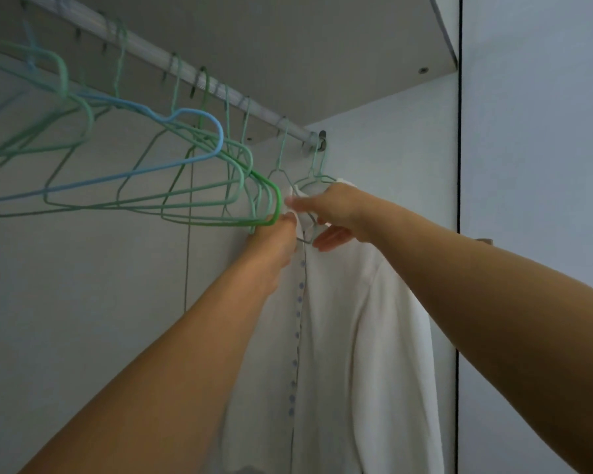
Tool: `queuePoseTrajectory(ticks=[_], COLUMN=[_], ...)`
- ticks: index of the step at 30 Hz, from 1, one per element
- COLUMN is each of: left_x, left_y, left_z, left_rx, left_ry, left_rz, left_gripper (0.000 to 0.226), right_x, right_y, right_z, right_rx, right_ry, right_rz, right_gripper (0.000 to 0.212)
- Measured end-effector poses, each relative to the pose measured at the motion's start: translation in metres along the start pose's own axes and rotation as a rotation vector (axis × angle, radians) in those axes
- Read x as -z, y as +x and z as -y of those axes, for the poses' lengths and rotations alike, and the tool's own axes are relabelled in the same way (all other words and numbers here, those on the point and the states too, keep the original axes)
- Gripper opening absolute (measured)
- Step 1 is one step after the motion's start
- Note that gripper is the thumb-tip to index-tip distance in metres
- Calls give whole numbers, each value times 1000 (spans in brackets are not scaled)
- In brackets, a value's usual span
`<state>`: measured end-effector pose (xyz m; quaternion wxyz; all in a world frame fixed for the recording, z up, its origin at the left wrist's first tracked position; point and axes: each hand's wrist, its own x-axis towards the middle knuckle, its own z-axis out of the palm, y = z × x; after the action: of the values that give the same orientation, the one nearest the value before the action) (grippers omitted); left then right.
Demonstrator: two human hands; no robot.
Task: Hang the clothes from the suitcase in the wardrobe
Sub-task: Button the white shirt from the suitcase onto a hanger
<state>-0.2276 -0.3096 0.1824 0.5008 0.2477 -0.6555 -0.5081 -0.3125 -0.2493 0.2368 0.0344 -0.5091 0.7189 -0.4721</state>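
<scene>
Left hand point(274, 237) pinches white shirt point(350, 319) collar | right hand point(332, 213) grips its wire hanger point(314, 181) on rail point(185, 75) | risk: collar slipping off, hanger unhooking, snagging neighbouring hangers point(172, 172).

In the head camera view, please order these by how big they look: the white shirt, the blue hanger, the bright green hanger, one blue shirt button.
1. White shirt
2. Blue hanger, though it hangs nearer the camera, which may enlarge it
3. Bright green hanger, though only part of it can be told from its neighbours
4. Shirt button
</scene>
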Motion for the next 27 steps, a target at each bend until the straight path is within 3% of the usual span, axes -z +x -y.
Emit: queuePoseTrajectory(ticks=[2, 4, 8, 14, 19, 27], left_x=[-1, -3, -6, -17, -28, -93], left_y=[-1, -2, -2, -7, -11, -57], left_z=[-1, 0, 1, -5, 9, 26], left_rx=[17, 4, -42, -146, -112, 57], left_ry=[-46, -63, -57, -82, -41, -263], left_rz=[58, 103, 166, 251, 169, 343], left_gripper=[17, 15, 24, 31, 13, 74], right_x=[-7, -13, -16, -5, 4, 18], right_y=[2, 4, 11, 11, -8, -101], right_z=[-1, -4, -14, -22, -50, -119], right_rx=[-30, -45, 63, 158, 120, 214], right_ry=[-3, 37, -9, 98, 97, -170], right_rz=[37, 47, -127, -339, -366, -418], right_gripper=[41, 37, 31, 34, 37, 36])
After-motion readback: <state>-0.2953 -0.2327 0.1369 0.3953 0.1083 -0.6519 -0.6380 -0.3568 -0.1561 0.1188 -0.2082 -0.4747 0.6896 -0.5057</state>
